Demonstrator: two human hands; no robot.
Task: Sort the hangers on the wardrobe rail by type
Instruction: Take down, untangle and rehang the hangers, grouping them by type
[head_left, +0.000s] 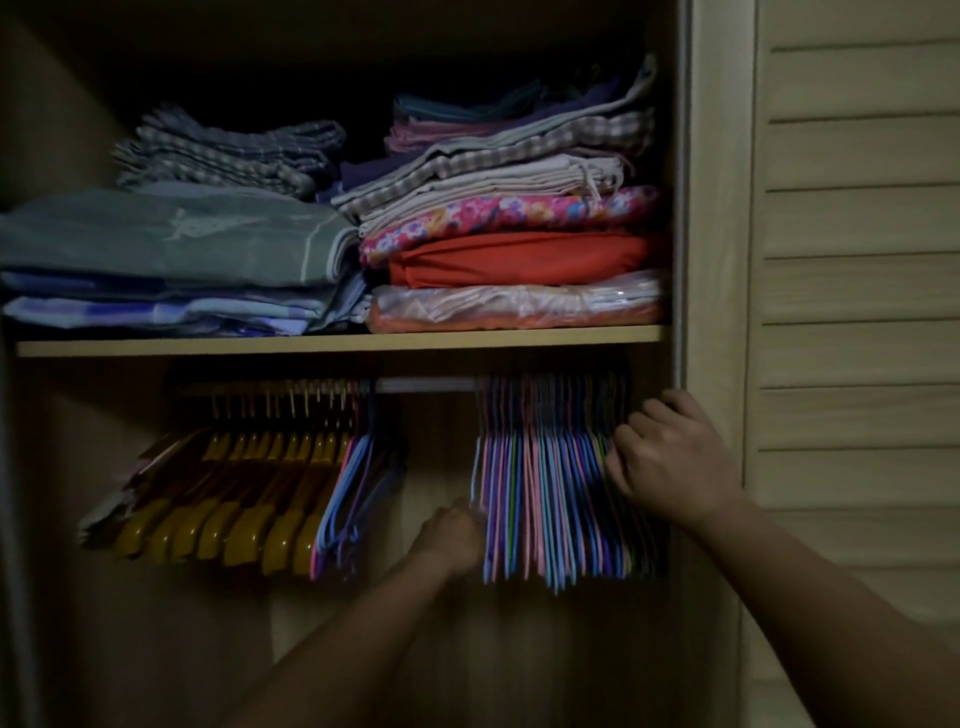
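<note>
Hangers fill the wardrobe rail (426, 385) in the head view, hung in two clusters with a bare stretch of rail between them. On the left hang the wooden hangers (249, 499), yellow-brown and packed side by side, with a few thin plastic hangers (353, 499) in blue, pink and purple just beside them on their right. On the right hangs the large bunch of coloured hangers (545, 499), pink, purple, blue and green, pressed tightly together near the wardrobe's side wall. The left hand (453, 535) reaches up to the lower left edge of this bunch; its grip is curled at the outermost hanger, though the dim light and blur leave unclear whether the fingers really hold it. The right hand (670, 457) rests against the right side of the bunch, fingers bent and tucked in among the hangers, its grip partly closed on them. Above the rail, a shelf (332, 344) carries stacks of folded cloth (509, 249). A louvred door (857, 260) stands to the right.
</note>
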